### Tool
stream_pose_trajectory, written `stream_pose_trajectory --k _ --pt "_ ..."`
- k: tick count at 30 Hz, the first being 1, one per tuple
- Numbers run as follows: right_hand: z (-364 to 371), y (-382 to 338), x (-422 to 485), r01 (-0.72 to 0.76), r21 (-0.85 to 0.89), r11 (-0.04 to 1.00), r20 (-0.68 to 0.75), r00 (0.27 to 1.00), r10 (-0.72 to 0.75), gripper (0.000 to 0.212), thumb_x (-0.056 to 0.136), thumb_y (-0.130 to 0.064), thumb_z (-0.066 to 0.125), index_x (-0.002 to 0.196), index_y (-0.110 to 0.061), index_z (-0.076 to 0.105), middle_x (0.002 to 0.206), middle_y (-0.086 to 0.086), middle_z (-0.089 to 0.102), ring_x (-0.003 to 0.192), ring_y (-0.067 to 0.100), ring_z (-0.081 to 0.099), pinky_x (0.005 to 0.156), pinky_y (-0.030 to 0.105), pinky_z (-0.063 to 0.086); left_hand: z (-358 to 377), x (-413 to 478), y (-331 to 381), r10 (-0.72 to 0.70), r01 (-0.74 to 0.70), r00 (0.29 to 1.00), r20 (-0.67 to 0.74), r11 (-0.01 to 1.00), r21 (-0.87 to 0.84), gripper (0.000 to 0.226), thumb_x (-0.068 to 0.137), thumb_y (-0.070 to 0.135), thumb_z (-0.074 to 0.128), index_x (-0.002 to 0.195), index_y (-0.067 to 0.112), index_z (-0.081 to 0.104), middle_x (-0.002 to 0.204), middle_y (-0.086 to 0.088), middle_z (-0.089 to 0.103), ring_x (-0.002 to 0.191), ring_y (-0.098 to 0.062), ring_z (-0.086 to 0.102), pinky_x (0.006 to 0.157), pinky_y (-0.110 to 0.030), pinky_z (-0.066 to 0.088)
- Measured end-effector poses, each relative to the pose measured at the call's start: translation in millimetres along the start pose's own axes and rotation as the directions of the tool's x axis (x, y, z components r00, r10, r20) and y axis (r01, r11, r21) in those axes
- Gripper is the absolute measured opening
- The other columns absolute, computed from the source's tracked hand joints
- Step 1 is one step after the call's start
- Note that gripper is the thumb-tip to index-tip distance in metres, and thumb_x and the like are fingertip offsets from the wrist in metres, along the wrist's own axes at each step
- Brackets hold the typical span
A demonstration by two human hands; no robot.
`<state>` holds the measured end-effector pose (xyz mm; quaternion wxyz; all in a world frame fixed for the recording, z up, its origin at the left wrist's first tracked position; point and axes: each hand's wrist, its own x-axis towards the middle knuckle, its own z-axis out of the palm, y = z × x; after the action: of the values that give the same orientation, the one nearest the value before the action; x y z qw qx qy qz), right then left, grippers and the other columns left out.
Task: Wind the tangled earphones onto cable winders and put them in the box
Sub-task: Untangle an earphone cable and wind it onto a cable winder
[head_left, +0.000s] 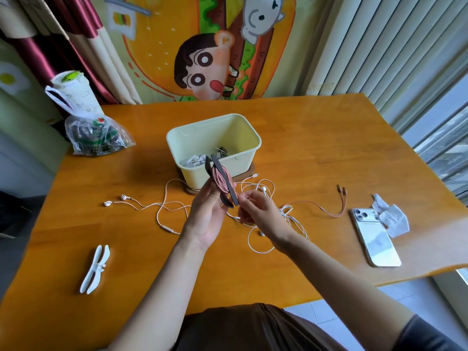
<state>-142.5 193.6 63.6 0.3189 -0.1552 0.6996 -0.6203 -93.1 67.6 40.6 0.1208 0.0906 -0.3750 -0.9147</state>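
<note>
The wooden table (316, 153) is carrying everything. A pale yellow box (202, 173) is standing open at its middle, on a brown board, with white earphones on winders (195, 160) already lying inside. A plastic bag (98, 138) is sitting at the far left corner, and a phone (376, 239) is lying face down on the right beside a crumpled tissue (391, 217). In front of the box, the left hand (207, 216) is gripping a dark winder (229, 184), holding it upright with a pink cable (219, 179) coiled around its waist. The right hand (258, 211), fingers curled, is pinching what seems to be that cable's loose end, just beside the winder's lower tip. A white winder (95, 269) is lying near the left edge. Loose earphones (152, 205) are trailing across the table on the left, and a tangled white pair (291, 219) is lying under the right hand.
</note>
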Motion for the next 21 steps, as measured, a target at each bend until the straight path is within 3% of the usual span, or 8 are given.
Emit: stream_pose_trajectory --k 3,6,10,16,18,21 --pt "3 6 -4 -0.03 -0.054 0.998 0.012 0.999 0.031 0.016 0.098 -0.019 0.046 0.084 -0.015 0.052 0.064 0.001 0.057 0.051 0.008 0.051 0.056 0.02 0.041 4 1 3 -0.006 -0.013 0.992 -0.129 0.989 -0.144 0.071 0.051 0.039 0.09 0.113 0.018 0.062 0.104 0.0 0.068 0.096 -0.014 0.065 0.08 -0.03 0.056" --pt "5 7 -9 -0.028 -0.067 0.997 0.024 0.999 0.03 0.015 0.098 -0.018 0.046 0.086 -0.014 0.053 0.064 0.002 0.055 0.051 0.007 0.048 0.054 0.016 0.041 1 4 3 0.012 -0.051 0.962 -0.273 0.989 -0.138 0.028 0.08 0.021 0.063 0.107 0.014 0.062 0.092 -0.002 0.069 0.093 -0.019 0.062 0.075 -0.03 0.058" --pt "6 9 -12 0.037 -0.212 0.977 0.015 0.999 -0.035 0.012 0.098 -0.017 0.046 0.091 -0.014 0.055 0.058 -0.006 0.053 0.051 0.002 0.047 0.054 0.016 0.041 -10 7 -1 0.112 -0.052 0.916 -0.385 0.985 0.165 0.031 0.083 0.017 0.063 0.114 0.012 0.062 0.112 -0.009 0.062 0.1 -0.026 0.058 0.084 -0.038 0.053" --pt "-4 9 -19 0.075 -0.48 0.874 0.086 0.996 -0.039 0.016 0.097 -0.016 0.047 0.099 -0.01 0.061 0.062 -0.007 0.053 0.047 -0.002 0.046 0.049 0.01 0.033 -43 10 8 0.276 0.022 0.787 -0.552 0.882 0.472 0.022 0.089 0.009 0.064 0.111 0.015 0.066 0.103 0.0 0.067 0.103 -0.023 0.063 0.089 -0.036 0.053" --pt "-6 4 -17 0.078 -0.533 0.843 0.13 0.991 -0.01 0.017 0.097 -0.015 0.047 0.099 -0.01 0.063 0.061 -0.006 0.052 0.045 -0.001 0.043 0.047 0.01 0.032 -45 8 5 0.337 0.054 0.788 -0.515 0.796 0.603 0.027 0.088 0.007 0.065 0.115 0.01 0.065 0.106 -0.001 0.066 0.097 -0.014 0.062 0.082 -0.02 0.052" --pt "-9 -6 -12 0.096 -0.592 0.8 0.135 0.991 -0.019 0.016 0.095 -0.014 0.049 0.096 -0.011 0.064 0.061 -0.007 0.053 0.047 0.001 0.044 0.046 0.01 0.033 -49 6 -3 0.388 0.084 0.847 -0.362 0.576 0.813 0.028 0.085 0.008 0.068 0.113 0.008 0.068 0.109 -0.003 0.065 0.099 -0.019 0.06 0.084 -0.028 0.05"
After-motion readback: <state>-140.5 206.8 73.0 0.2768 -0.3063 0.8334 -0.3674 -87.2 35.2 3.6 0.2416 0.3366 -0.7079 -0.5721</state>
